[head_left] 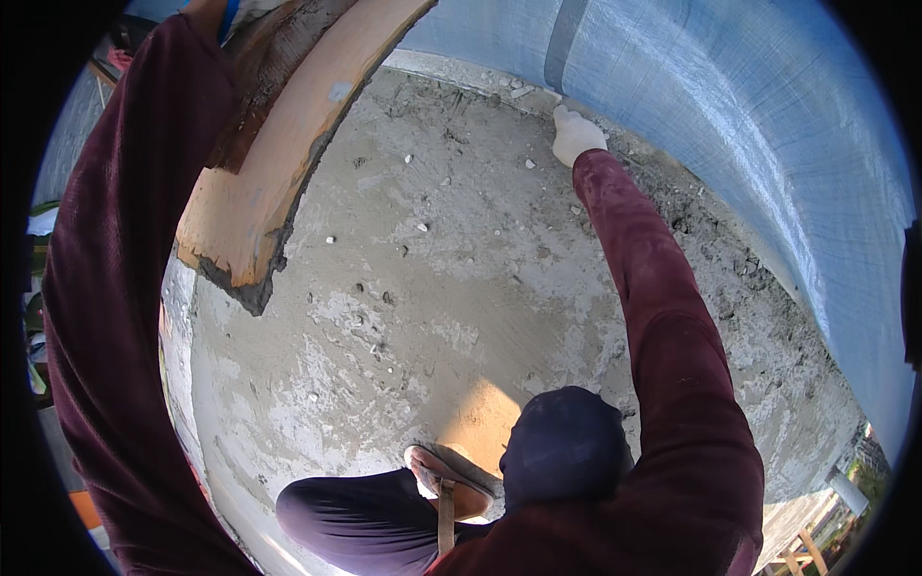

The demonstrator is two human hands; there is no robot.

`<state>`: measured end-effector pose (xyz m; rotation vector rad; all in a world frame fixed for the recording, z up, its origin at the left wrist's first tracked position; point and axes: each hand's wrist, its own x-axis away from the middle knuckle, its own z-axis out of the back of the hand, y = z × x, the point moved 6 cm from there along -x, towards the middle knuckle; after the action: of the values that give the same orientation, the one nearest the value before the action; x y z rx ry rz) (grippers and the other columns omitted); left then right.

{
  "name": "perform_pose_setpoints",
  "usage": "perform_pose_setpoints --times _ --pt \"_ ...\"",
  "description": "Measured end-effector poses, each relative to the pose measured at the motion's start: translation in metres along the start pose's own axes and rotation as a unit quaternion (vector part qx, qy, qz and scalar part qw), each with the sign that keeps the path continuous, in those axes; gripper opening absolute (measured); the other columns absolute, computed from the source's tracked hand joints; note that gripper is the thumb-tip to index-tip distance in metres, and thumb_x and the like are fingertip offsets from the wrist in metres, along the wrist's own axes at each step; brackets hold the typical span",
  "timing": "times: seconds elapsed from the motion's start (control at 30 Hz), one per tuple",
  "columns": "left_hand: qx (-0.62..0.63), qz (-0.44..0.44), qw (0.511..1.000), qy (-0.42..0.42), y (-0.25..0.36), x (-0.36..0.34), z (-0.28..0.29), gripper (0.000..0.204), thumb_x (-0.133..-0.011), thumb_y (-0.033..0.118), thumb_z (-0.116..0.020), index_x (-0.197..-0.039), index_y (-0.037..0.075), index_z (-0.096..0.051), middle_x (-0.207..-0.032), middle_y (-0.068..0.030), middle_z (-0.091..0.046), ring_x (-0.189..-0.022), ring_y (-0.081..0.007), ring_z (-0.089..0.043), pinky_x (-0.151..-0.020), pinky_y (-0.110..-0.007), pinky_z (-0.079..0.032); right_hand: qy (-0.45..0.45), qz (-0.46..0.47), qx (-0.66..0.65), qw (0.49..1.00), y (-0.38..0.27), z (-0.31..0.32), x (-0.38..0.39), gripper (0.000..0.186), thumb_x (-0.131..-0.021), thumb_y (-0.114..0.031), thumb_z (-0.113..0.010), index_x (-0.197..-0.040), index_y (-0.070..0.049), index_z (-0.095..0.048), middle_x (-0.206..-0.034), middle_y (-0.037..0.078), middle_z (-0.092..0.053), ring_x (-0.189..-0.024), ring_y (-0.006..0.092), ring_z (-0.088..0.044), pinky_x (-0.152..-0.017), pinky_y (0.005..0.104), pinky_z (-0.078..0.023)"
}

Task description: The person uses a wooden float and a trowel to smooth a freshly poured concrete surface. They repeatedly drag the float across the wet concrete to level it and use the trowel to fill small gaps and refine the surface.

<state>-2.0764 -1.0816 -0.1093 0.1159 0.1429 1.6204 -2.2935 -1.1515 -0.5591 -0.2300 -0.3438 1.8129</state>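
Maroon sleeves (120, 288) stretch far forward — hands (578, 137) well apart.

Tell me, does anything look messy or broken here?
Yes. The tan board at upper left has a ragged lower end, caked with lumpy gray crust instead of a clean edge. Small white bits also litter the patchy gray floor, looking like stray crumbs.

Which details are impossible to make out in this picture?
All in the head view:
Left hand: mostly cut off by the top edge, so its grip is unclear.
Wooden board: far end cut off by the top edge.
Right hand: its own gloved back hides the palm.
Pale bits on the concrete: too small to identify.
Area behind the blue sheet: hidden by the sheet.
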Motion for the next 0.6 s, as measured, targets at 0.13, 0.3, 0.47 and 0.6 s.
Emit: perform_pose_setpoints --times 0.13,0.3,0.47,0.6 --pt "-0.027 0.086 0.996 -0.007 -0.013 0.021 0.021 0.043 -0.074 0.034 -0.078 -0.101 0.000 -0.082 -0.103 -0.0152 -0.080 -0.095 -0.0272 -0.074 -0.087 -0.037 -0.055 -0.050 0.091 -0.037 0.994 -0.051 -0.016 0.042 0.043 -0.089 -0.006 -0.058 -0.131 -0.004 -0.050 -0.116 0.025 -0.068 -0.104 0.0433 -0.071 -0.087 0.0547 -0.056" --pt "-0.055 0.040 0.997 0.034 -0.016 0.026 0.025 0.043 -0.074 0.033 -0.078 -0.099 -0.002 -0.081 -0.102 -0.0157 -0.079 -0.087 -0.0269 -0.074 -0.082 -0.038 -0.055 -0.186 0.296 -0.058 0.935 -0.137 0.022 0.150 0.039 -0.091 -0.006 -0.060 -0.129 -0.005 -0.052 -0.112 0.023 -0.069 -0.101 0.0421 -0.072 -0.084 0.0535 -0.057" --pt "0.061 0.043 0.997 0.015 0.022 0.011 -0.009 0.051 -0.074 0.037 -0.077 -0.099 -0.007 -0.080 -0.100 -0.0206 -0.078 -0.086 -0.0295 -0.074 -0.082 -0.039 -0.056 0.036 -0.009 -0.017 0.999 -0.024 0.016 0.017 0.034 -0.089 -0.006 -0.062 -0.122 0.002 -0.055 -0.110 0.025 -0.073 -0.100 0.0415 -0.075 -0.080 0.0501 -0.061" --pt "-0.004 0.046 0.999 0.013 0.016 0.007 -0.012 0.051 -0.073 0.037 -0.077 -0.099 -0.006 -0.080 -0.098 -0.0206 -0.078 -0.086 -0.0294 -0.074 -0.082 -0.039 -0.055 -0.040 0.080 -0.018 0.996 -0.077 -0.021 0.060 0.035 -0.090 -0.007 -0.060 -0.123 0.002 -0.055 -0.109 0.024 -0.073 -0.099 0.0416 -0.075 -0.080 0.0496 -0.061"
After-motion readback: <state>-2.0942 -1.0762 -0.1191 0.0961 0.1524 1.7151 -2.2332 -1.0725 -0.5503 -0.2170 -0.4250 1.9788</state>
